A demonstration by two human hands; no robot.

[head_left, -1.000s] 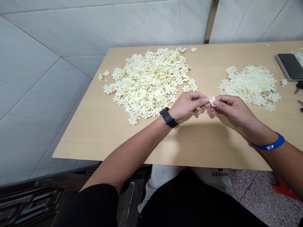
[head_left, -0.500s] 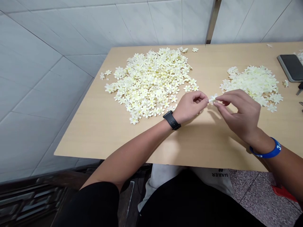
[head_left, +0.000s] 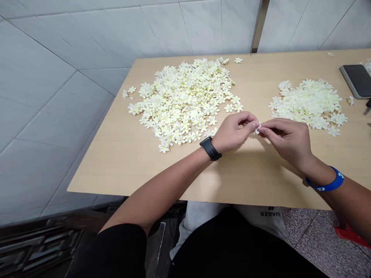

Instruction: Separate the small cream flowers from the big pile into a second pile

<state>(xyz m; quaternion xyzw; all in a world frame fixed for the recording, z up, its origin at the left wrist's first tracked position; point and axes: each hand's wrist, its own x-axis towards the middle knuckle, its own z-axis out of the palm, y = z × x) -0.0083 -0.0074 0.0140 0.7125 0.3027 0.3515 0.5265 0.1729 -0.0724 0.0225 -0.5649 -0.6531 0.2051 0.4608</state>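
My left hand [head_left: 233, 131] and my right hand [head_left: 286, 139] meet above the middle of the wooden table [head_left: 232, 173]. Both pinch one small white artificial flower [head_left: 257, 127] between fingertips, so most of it is hidden. A black watch is on my left wrist, a blue band on my right. A large heap of white and yellow flowers [head_left: 185, 100] lies just left of my left hand. A smaller heap of paler flowers [head_left: 308, 102] lies behind my right hand.
A dark phone or tablet [head_left: 357, 80] lies at the table's far right edge, with small objects beside it. White tiled wall borders the table behind and on the left. A few stray flowers [head_left: 127, 92] lie near the left edge.
My right hand opened its fingers half a second ago, then closed back onto the flower. Both hands stayed at the same spot, lowering slightly.
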